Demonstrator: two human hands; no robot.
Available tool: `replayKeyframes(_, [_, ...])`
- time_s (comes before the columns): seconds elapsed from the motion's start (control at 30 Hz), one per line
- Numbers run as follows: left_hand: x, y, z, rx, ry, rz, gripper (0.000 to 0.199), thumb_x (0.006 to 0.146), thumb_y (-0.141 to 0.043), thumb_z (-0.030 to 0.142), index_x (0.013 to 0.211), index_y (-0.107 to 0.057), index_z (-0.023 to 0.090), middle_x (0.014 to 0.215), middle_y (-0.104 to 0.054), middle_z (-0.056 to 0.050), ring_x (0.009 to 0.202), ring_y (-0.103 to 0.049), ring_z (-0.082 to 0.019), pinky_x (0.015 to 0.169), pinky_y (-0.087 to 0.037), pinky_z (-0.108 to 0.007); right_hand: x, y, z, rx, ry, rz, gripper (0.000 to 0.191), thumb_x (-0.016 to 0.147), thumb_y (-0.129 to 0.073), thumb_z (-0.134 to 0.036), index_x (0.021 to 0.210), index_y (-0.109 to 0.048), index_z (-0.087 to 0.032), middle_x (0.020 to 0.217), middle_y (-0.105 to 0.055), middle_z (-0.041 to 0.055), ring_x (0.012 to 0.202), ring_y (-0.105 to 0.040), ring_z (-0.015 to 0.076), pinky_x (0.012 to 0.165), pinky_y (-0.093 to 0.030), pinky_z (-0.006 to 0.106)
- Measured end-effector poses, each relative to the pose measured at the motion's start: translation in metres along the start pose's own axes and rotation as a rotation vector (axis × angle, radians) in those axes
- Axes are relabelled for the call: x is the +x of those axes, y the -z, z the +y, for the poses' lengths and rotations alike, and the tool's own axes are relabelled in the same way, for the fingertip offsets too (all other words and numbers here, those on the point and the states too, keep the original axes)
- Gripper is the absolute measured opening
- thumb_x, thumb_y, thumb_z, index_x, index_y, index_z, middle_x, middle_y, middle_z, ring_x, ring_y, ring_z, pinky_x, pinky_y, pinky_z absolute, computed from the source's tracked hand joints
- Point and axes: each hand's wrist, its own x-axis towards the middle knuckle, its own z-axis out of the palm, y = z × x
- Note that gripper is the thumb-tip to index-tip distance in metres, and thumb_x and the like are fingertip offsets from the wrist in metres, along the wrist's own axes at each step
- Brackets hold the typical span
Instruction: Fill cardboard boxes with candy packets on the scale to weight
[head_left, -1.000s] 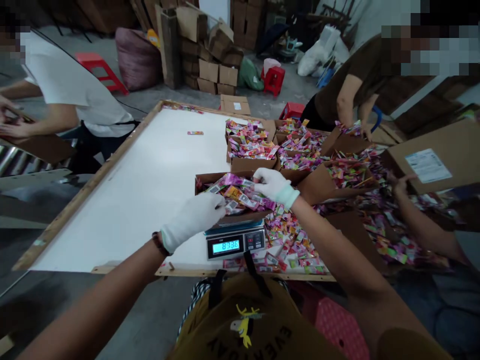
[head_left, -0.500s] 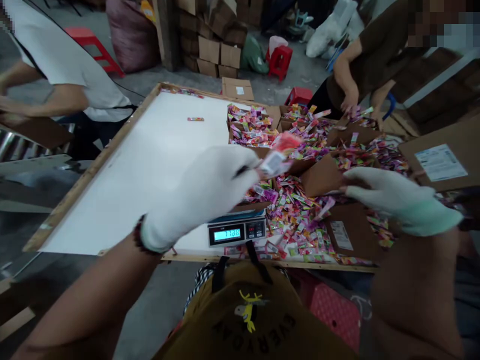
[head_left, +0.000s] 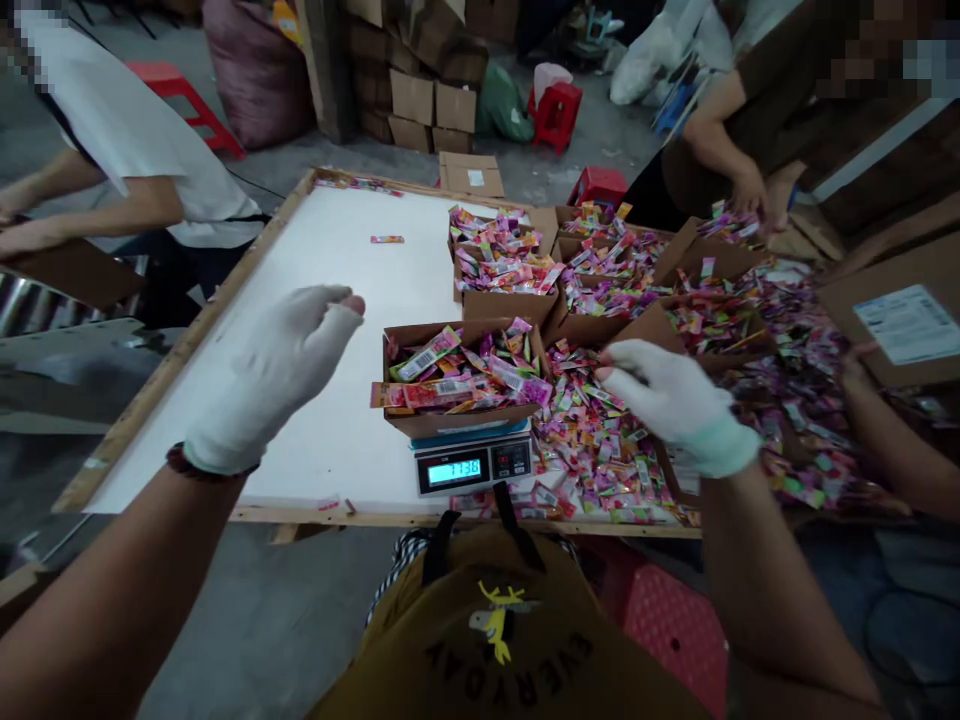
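My left hand (head_left: pixel 277 375), in a white glove with bare fingertips, hovers above the white tabletop, left of a cardboard box (head_left: pixel 427 424). Its fingers are loosely bent and I see nothing in them. The box is full of small colourful candy packets (head_left: pixel 439 392) and stands on a digital scale (head_left: pixel 474 462) with a lit display that seems to read 773.8. Over the loose packets (head_left: pixel 592 440) to the right of this box is my right hand (head_left: pixel 664 395), gloved too. A gap shows between its thumb and fingers, with nothing visible between them.
Several more packet-filled boxes (head_left: pixel 506 305) stand behind and to the right. One packet (head_left: pixel 387 239) lies alone on the white table (head_left: pixel 315 250). A co-worker (head_left: pixel 142 150) is at the left; another person's hands (head_left: pixel 750 195) are among packets at the right. An arm (head_left: pixel 892 430) reaches in from the right edge.
My left hand has moved left, away from the box, and no longer holds the packets it had. My right hand has come left, nearer the box. The box on the scale now shows fully.
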Motion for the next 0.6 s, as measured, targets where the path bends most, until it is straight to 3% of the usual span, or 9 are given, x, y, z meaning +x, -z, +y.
replayKeyframes(0.1, [0.003,-0.014,-0.034,-0.045,0.229,-0.341,0.056,0.088,-0.056,0.062,0.120,-0.067,0.017,0.106,-0.074,-0.013,0.089,-0.072,-0.030,0.072,-0.059,-0.041,0.022,-0.030,-0.027,-0.175,0.085,-0.144,0.035,0.096,-0.064,-0.042,0.122,-0.071,-0.019,0.112,-0.077,0.0110,0.105,-0.072,0.0270,0.093,-0.055,0.038])
replayKeyframes(0.17, [0.002,-0.031,-0.042,-0.086,0.314,-0.588,0.061,0.075,-0.069,0.060,0.118,-0.064,0.016,0.096,-0.074,-0.013,0.076,-0.071,-0.028,0.057,-0.054,-0.035,0.042,-0.050,-0.049,-0.363,0.162,-0.278,0.035,0.095,-0.067,-0.039,0.123,-0.073,-0.019,0.117,-0.076,0.0145,0.113,-0.069,0.0317,0.098,-0.053,0.043])
replayKeyframes(0.23, [-0.001,-0.052,-0.042,-0.169,0.405,-0.726,0.061,0.066,-0.075,0.052,0.113,-0.061,0.016,0.082,-0.072,-0.010,0.062,-0.066,-0.024,0.048,-0.050,-0.031,0.064,-0.073,-0.070,-0.496,0.229,-0.503,0.033,0.096,-0.065,-0.029,0.125,-0.074,-0.018,0.120,-0.076,0.0188,0.118,-0.069,0.0363,0.100,-0.053,0.049])
replayKeyframes(0.3, [-0.004,-0.068,-0.039,-0.280,0.500,-0.764,0.050,0.065,-0.073,0.046,0.103,-0.059,0.016,0.071,-0.069,-0.008,0.054,-0.062,-0.021,0.047,-0.050,-0.030,0.086,-0.098,-0.087,-0.530,0.261,-0.727,0.036,0.094,-0.062,-0.015,0.127,-0.075,-0.014,0.122,-0.076,0.0223,0.119,-0.071,0.0366,0.097,-0.055,0.048])
replayKeyframes(0.37, [-0.006,-0.076,-0.040,-0.339,0.580,-0.747,0.038,0.069,-0.069,0.042,0.094,-0.058,0.017,0.065,-0.068,-0.008,0.051,-0.061,-0.021,0.048,-0.051,-0.031,0.106,-0.119,-0.100,-0.505,0.273,-0.850,0.040,0.088,-0.064,-0.006,0.127,-0.075,-0.009,0.123,-0.076,0.0247,0.117,-0.073,0.0342,0.093,-0.057,0.041])
replayKeyframes(0.5, [0.002,-0.061,-0.075,-0.355,0.629,-0.669,0.024,0.072,-0.064,0.037,0.083,-0.058,0.017,0.057,-0.064,-0.007,0.048,-0.058,-0.019,0.046,-0.046,-0.029,0.131,-0.128,-0.117,-0.410,0.345,-0.864,0.037,0.082,-0.072,-0.005,0.118,-0.079,-0.009,0.116,-0.080,0.0195,0.108,-0.077,0.0300,0.090,-0.059,0.033])
replayKeyframes(0.6, [0.013,-0.025,-0.124,-0.295,0.673,-0.585,0.023,0.073,-0.064,0.039,0.073,-0.052,0.020,0.050,-0.055,-0.001,0.044,-0.050,-0.015,0.044,-0.039,-0.026,0.136,-0.114,-0.117,-0.230,0.465,-0.753,0.040,0.099,-0.059,-0.016,0.137,-0.070,-0.019,0.132,-0.076,0.0082,0.120,-0.072,0.0204,0.102,-0.054,0.027])
